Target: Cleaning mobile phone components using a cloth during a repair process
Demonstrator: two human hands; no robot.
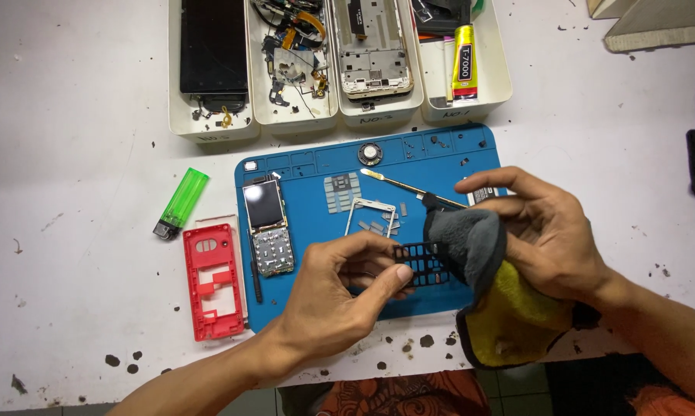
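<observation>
My left hand (340,296) pinches a black keypad frame (421,266) with a grid of openings, held above the blue work mat (324,304). My right hand (544,231) grips a grey and yellow cloth (490,293) whose grey end presses against the frame's right side. A thin metal pry tool (397,182) lies on the mat just behind the cloth. On the mat's left lies an opened phone board (266,227) with its screen and bare key contacts.
A red phone back cover (213,281) and a green lighter (179,202) lie left of the mat. A silver bezel (371,217) and grey keypad (341,191) rest mid-mat. Several white trays (340,115) with phone parts and a yellow glue tube (464,63) line the back.
</observation>
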